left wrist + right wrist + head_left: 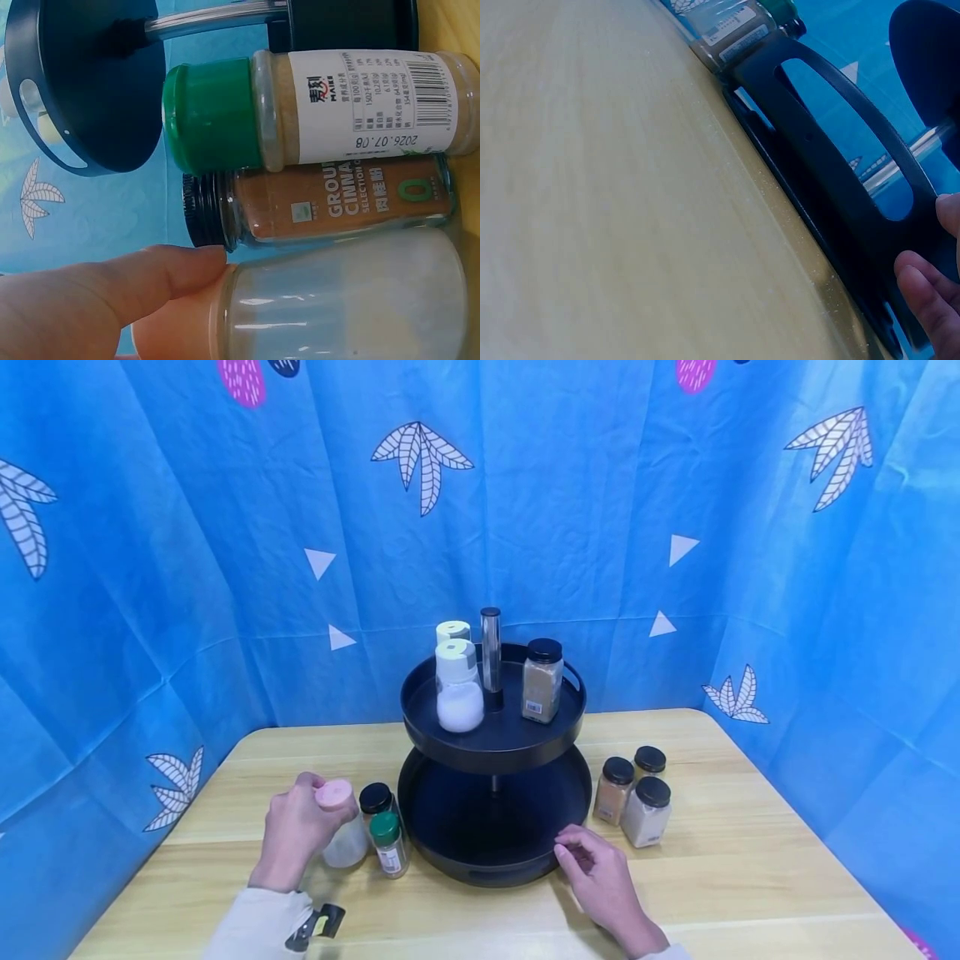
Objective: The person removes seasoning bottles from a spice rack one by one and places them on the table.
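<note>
My left hand (300, 827) grips the pink lid of a clear jar (347, 845) with pale contents at the table's left side; the jar appears upright. Beside it stand a green-capped shaker (367, 105) and a black-lidded jar of ground cinnamon (337, 199). My right hand (600, 877) is at the front right rim of a black two-tier tray (491, 872). Its fingertips (922, 289) touch the lower tier's outer wall, near a handle cutout. The lower tier holds nothing visible.
On the upper tier (495, 756) stand two white-capped jars (459, 706) and a black-lidded square jar (542, 685). Several black-lidded spice jars (647, 818) cluster right of the tray. Blue patterned curtain (540, 527) surrounds the wooden table (750, 860).
</note>
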`<state>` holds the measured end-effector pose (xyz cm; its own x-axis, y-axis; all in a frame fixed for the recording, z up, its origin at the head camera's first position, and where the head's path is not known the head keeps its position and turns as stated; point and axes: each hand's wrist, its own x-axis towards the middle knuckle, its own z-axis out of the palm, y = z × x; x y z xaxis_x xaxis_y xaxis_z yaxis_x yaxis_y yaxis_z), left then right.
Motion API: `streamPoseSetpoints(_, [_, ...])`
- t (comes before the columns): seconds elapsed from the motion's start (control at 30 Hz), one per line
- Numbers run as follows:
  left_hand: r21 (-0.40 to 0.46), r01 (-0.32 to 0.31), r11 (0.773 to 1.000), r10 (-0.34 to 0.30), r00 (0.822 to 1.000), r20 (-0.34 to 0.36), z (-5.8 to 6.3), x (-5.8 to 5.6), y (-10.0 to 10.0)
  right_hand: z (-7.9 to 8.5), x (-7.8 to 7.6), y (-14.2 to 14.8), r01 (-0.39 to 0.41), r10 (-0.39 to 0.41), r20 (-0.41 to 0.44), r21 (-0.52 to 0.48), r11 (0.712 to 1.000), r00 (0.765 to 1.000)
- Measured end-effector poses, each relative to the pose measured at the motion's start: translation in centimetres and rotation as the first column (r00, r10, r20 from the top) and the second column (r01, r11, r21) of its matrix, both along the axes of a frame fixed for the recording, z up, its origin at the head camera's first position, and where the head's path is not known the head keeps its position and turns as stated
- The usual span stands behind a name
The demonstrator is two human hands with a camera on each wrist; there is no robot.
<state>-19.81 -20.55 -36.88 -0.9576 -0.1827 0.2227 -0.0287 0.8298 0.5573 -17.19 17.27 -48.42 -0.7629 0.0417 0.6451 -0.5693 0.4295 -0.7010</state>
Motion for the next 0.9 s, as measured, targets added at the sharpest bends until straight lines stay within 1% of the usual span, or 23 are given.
streamPoseSetpoints(0.17, [-0.003,0.005,1.000,-0.004,1.000,0.011,-0.16,0.03,0.04,-0.02,-0.01,0.06,-0.001,0.001,0.004,0.001,1.000,1.000])
streamPoseSetpoints(0.37, [-0.020,0.006,1.000,-0.006,1.000,-0.007,-0.43,0.09,0.11,-0.06,0.00,0.09,-0.002,0.002,0.010,-0.004,1.000,1.000])
streamPoseSetpoints(0.7, [-0.022,0.004,1.000,-0.004,1.000,-0.017,-0.71,0.10,0.08,0.05,0.05,0.02,0.008,-0.008,0.016,0.006,1.000,1.000])
streamPoseSetpoints(0.9, [-0.025,0.004,1.000,-0.004,1.000,0.005,-0.76,0.12,0.10,0.07,0.08,0.01,0.009,-0.009,0.021,0.002,1.000,1.000])
